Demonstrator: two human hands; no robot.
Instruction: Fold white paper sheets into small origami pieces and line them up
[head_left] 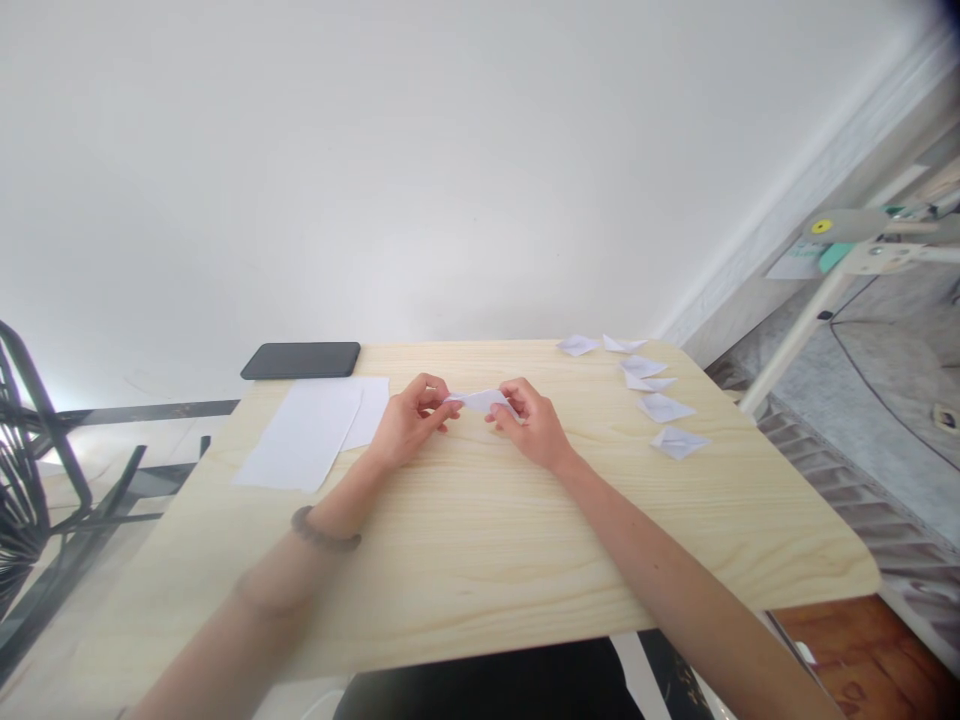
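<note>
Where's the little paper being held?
In the head view, the little paper is near the middle, held between the left hand and right hand, over the table.

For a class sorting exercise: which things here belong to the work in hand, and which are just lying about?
Likely belong:
small folded white paper, held between left hand and right hand
flat white rectangular paper sheets
small pointed white folded-paper shapes

Seemingly just lying about:
flat black rectangular slab, possibly a phone
long white pole

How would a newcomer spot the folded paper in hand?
On the pale table, find the left hand and right hand. Between them is the white folded paper. Both hands hold it, unlike the folded pieces at right and flat sheets at left.
</note>
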